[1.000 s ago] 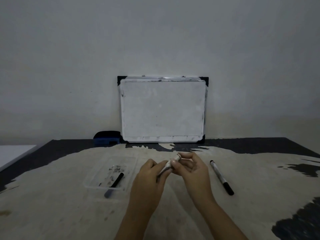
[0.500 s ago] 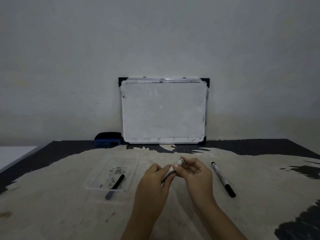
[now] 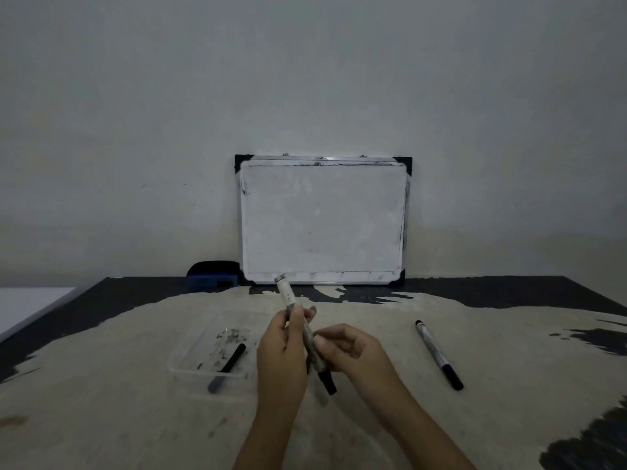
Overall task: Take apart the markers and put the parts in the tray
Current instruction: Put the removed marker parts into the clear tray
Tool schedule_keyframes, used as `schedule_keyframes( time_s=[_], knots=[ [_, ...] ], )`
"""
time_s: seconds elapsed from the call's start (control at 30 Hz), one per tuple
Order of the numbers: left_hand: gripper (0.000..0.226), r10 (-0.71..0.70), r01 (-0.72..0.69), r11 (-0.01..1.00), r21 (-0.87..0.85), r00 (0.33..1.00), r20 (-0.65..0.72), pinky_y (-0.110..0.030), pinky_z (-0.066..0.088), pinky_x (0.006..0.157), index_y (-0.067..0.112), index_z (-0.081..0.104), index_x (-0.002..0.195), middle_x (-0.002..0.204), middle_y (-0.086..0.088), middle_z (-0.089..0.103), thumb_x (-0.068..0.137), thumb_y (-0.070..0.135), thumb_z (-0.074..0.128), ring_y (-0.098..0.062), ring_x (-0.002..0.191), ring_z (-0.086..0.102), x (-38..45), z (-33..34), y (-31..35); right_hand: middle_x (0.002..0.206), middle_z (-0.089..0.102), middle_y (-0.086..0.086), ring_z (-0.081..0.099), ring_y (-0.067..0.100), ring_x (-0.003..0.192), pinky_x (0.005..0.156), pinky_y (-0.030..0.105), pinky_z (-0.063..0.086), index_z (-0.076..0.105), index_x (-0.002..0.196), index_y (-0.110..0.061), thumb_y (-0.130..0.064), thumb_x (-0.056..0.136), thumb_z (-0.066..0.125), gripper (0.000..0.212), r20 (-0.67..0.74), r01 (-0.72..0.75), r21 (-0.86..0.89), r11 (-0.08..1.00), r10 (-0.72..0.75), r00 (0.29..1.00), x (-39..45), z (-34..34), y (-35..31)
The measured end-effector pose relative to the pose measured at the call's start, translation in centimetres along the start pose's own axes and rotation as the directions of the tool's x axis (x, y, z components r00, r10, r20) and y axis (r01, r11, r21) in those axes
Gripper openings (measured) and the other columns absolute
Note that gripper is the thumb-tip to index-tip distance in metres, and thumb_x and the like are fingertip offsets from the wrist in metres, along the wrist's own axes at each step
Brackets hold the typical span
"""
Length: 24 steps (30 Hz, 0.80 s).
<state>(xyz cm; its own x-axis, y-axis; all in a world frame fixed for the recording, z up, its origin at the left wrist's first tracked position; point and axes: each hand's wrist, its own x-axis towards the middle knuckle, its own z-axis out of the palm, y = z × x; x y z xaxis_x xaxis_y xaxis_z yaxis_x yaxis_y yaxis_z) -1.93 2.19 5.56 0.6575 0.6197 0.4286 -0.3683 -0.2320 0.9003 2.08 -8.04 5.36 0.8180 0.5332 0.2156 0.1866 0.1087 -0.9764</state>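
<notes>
**Worn tabletop, marker held up for pulling apart**

Dim grey wall and a propped whiteboard are seen behind the scuffed table. A marker is held tilted, its open end toward 11 o'clock. The left hand is closed round its barrel, likely as a brace; the right hand pinches the lower part near the black cap. At 9 o'clock, the clear tray holds one dark part. A second marker lies at 3 o'clock, untouched.

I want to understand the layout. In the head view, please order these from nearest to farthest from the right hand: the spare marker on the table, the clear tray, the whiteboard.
From the right hand:
1. Spare marker, lying on the table to its right.
2. Clear tray, to the left, beyond the left hand.
3. Whiteboard, leaning on the wall at the table's far edge.
</notes>
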Motion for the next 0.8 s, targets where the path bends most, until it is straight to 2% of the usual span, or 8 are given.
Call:
schedule_keyframes(
  time_s=[0.17, 0.23, 0.27, 0.37, 0.47, 0.57, 0.7, 0.8],
  knots=[
    [0.015, -0.038, 0.038, 0.999, 0.007, 0.986, 0.163, -0.004, 0.046, 0.067, 0.032, 0.059, 0.092, 0.090, 0.014, 0.063, 0.092, 0.027, 0.044, 0.012, 0.081, 0.059, -0.2, 0.1, -0.7, 0.068, 0.070, -0.001, 0.062, 0.002, 0.061, 0.055, 0.013, 0.044, 0.072, 0.087, -0.007, -0.018, 0.079, 0.069, 0.014, 0.026, -0.005, -0.171, 0.985, 0.009, 1.000, 0.3, -1.0, -0.1],
    [0.020, -0.041, 0.000, 0.984, 0.178, 0.974, 0.223, -0.011, 0.042, 0.087, 0.033, 0.054, 0.109, 0.111, 0.018, 0.058, 0.091, 0.032, 0.045, -0.001, 0.108, 0.054, -0.4, 0.1, -1.7, 0.064, 0.068, -0.002, 0.059, -0.002, 0.054, 0.050, 0.009, 0.042, 0.073, 0.083, -0.003, -0.013, 0.079, 0.069, 0.012, -0.070, -0.042, -0.211, 0.976, 0.028, 0.997, 0.5, -2.1, -0.3],
    [0.033, -0.043, -0.037, 0.951, 0.307, 0.968, 0.248, -0.017, 0.035, 0.099, 0.029, 0.048, 0.123, 0.125, 0.018, 0.049, 0.091, 0.037, 0.044, -0.006, 0.121, 0.045, -0.5, 0.0, -2.4, 0.064, 0.068, -0.001, 0.059, -0.001, 0.053, 0.049, 0.009, 0.043, 0.073, 0.080, -0.004, -0.013, 0.078, 0.070, 0.010, -0.150, -0.070, -0.274, 0.959, 0.029, 0.988, 0.6, -2.9, -0.3],
    [0.064, -0.117, -0.121, 0.765, 0.633, 0.940, 0.321, -0.032, 0.015, 0.116, 0.020, 0.024, 0.141, 0.152, 0.006, 0.020, 0.088, 0.053, 0.039, -0.011, 0.140, 0.015, -0.9, -0.2, -4.2, 0.060, 0.064, 0.000, 0.058, 0.008, 0.055, 0.053, 0.019, 0.047, 0.070, 0.072, -0.007, -0.016, 0.078, 0.069, 0.011, -0.410, -0.240, -0.608, 0.757, -0.040, 0.911, 1.1, -5.8, 0.6],
    [0.079, -0.260, -0.131, 0.578, 0.806, 0.906, 0.334, -0.037, 0.007, 0.117, 0.015, 0.007, 0.145, 0.156, -0.005, 0.002, 0.086, 0.060, 0.033, -0.019, 0.143, 0.003, -1.0, -0.4, -5.2, 0.072, 0.067, 0.008, 0.060, 0.016, 0.057, 0.055, 0.027, 0.050, 0.067, 0.081, -0.005, -0.019, 0.080, 0.067, 0.014, -0.542, -0.441, -0.719, 0.537, -0.035, 0.840, 1.1, -7.4, 1.4],
    [0.084, -0.333, -0.124, 0.474, 0.872, 0.891, 0.308, -0.037, 0.004, 0.117, 0.011, 0.003, 0.144, 0.156, -0.009, 0.001, 0.085, 0.064, 0.030, -0.023, 0.143, 0.001, -0.9, -0.5, -5.6, 0.098, 0.069, 0.011, 0.052, 0.012, 0.054, 0.047, 0.021, 0.042, 0.065, 0.099, -0.004, -0.022, 0.082, 0.063, 0.024, -0.583, -0.520, -0.749, 0.411, -0.036, 0.812, 1.1, -7.5, 2.0],
    [0.080, -0.350, -0.163, 0.407, 0.899, 0.881, 0.319, -0.038, 0.003, 0.117, 0.011, 0.008, 0.144, 0.156, -0.010, 0.003, 0.086, 0.063, 0.027, -0.025, 0.143, 0.001, -0.7, -0.3, -5.6, 0.095, 0.068, 0.010, 0.062, 0.019, 0.074, 0.062, 0.026, 0.048, 0.059, 0.116, -0.009, -0.021, 0.084, 0.060, 0.034, -0.579, -0.529, -0.780, 0.335, -0.064, 0.813, 1.3, -7.4, 2.5],
    [0.078, -0.347, -0.168, 0.406, 0.898, 0.881, 0.322, -0.038, 0.003, 0.117, 0.013, 0.008, 0.144, 0.156, -0.010, 0.004, 0.087, 0.062, 0.027, -0.025, 0.143, 0.001, -0.7, -0.4, -5.7, 0.099, 0.068, 0.009, 0.065, 0.019, 0.085, 0.064, 0.024, 0.047, 0.058, 0.116, -0.010, -0.020, 0.086, 0.057, 0.032, -0.559, -0.516, -0.801, 0.305, -0.070, 0.826, 1.6, -7.5, 3.0]
  ],
)
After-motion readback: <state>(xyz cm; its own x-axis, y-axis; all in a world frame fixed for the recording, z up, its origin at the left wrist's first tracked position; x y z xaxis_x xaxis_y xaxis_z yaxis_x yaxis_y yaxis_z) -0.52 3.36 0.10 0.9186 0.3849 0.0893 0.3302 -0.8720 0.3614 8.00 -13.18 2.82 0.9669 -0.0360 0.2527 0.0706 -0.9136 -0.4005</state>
